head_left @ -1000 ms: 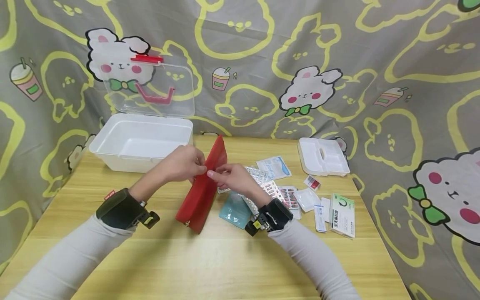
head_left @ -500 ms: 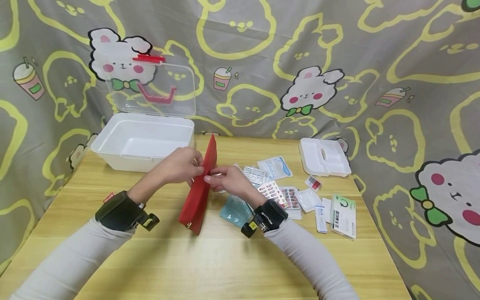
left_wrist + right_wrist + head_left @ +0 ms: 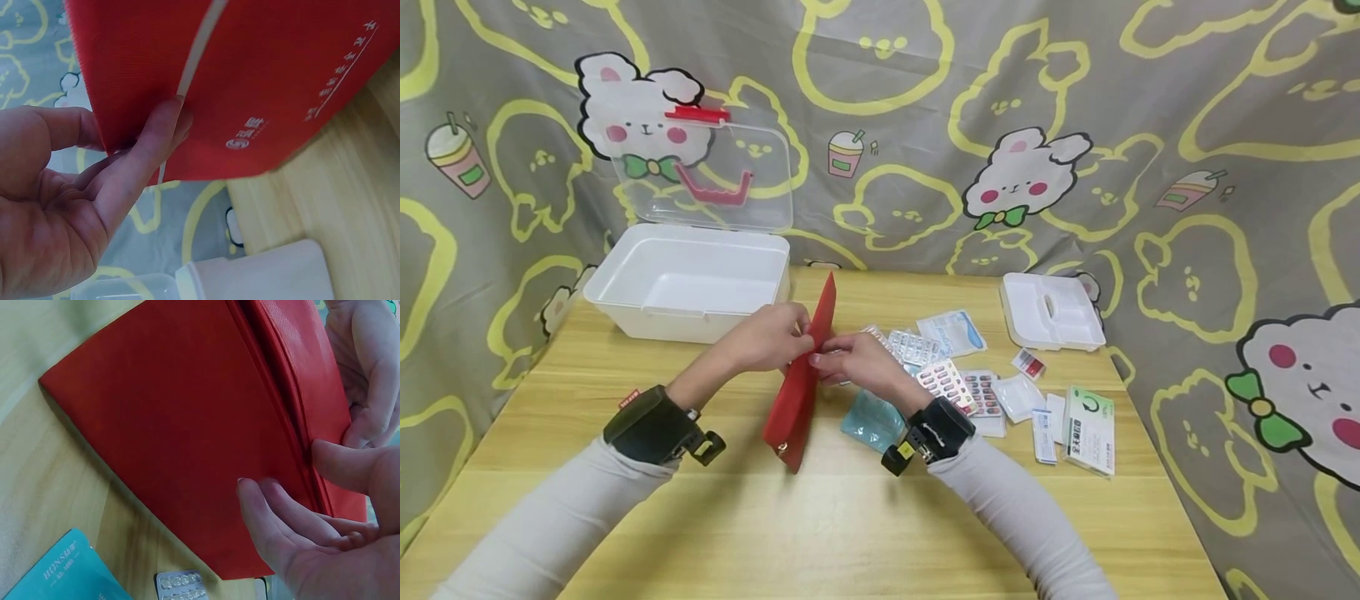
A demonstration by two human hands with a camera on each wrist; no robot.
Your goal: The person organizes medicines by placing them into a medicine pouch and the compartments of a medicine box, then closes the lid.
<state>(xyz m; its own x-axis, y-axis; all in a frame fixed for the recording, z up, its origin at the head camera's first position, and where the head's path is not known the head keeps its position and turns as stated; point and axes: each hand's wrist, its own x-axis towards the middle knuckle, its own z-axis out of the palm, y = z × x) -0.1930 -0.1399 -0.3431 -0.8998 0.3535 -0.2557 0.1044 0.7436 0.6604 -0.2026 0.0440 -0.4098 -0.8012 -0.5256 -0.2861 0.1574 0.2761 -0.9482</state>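
A red fabric zip pouch with a small gold-coloured zip pull stands on edge on the wooden table, in front of me. My left hand pinches its upper edge from the left. In the left wrist view, those fingers lie along the pouch face, which bears a pale stripe and white lettering. From the other side my right hand holds the pouch near the long zip seam. The right wrist view shows its thumb at the seam and its fingertips on the red face. The pouch's inside is hidden.
A white box with its transparent lid raised stands back left. Right of the pouch lie a teal packet, several blister packs, sachets and a green-and-white medicine box. A white divided tray is at back right.
The pouch has turned a little more edge-on to the head view, its top edge moving left. My right hand has shifted slightly left with it. Both hands keep their hold.
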